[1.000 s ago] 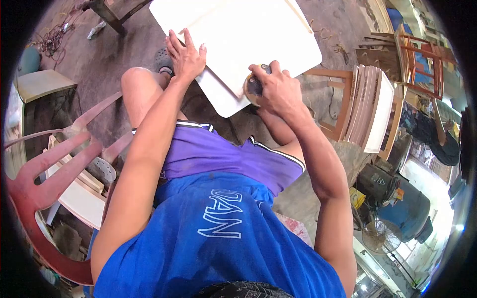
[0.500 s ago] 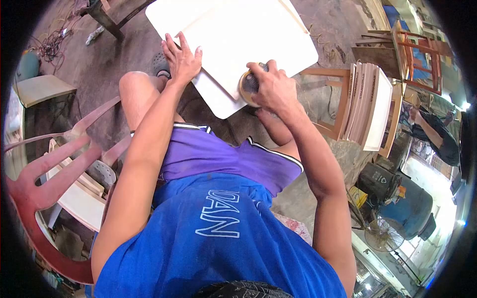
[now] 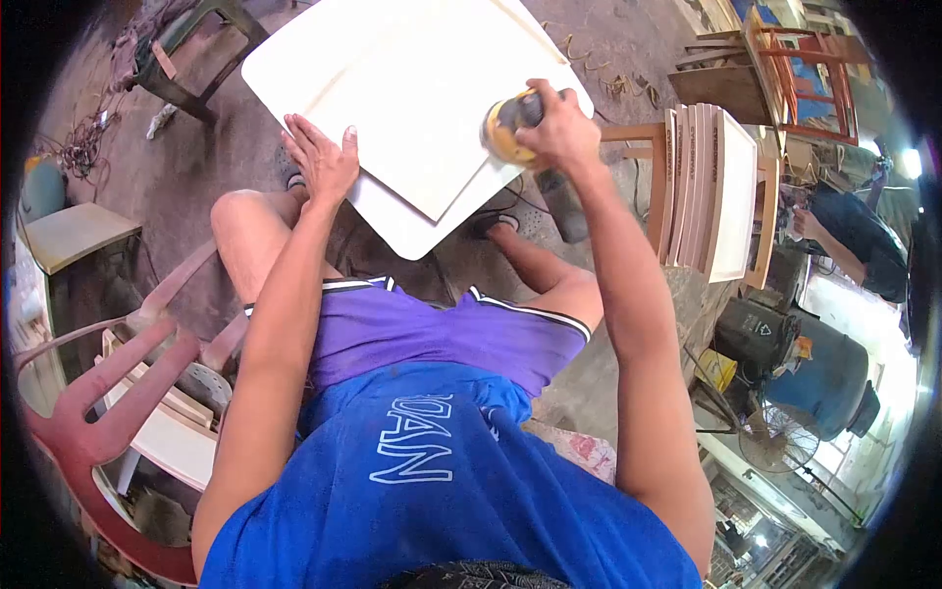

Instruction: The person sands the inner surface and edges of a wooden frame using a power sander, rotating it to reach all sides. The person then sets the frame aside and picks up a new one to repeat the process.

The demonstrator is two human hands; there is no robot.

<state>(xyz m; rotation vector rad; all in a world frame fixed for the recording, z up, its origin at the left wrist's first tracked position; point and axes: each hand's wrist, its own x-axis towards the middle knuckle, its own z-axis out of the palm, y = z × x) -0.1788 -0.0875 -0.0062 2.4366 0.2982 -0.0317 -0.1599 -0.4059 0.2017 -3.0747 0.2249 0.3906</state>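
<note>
A white panel (image 3: pixel 422 108) lies on a larger white board with rounded corners (image 3: pixel 397 231), in front of my knees. My right hand (image 3: pixel 567 137) grips a yellow and black orbital sander (image 3: pixel 507 128) at the panel's right edge. The sander looks tilted, and its dark dust canister (image 3: pixel 562 208) hangs toward me. On the opposite side, my left hand (image 3: pixel 326 169) rests at the panel's left edge, fingers stretched out and thumb apart, holding nothing.
Right of the board, several panels (image 3: pixel 702 187) stand stacked on edge in a wooden chair frame (image 3: pixel 659 201). A red plastic chair (image 3: pixel 78 393) is at my left, a dark stool (image 3: pixel 196 88) at the far left. A person's arm (image 3: pixel 829 240) shows at the right.
The sander in my right hand has moved from the panel's near corner up along its right edge and tilted. My left hand stays at the left edge. The whole view has shifted slightly.
</note>
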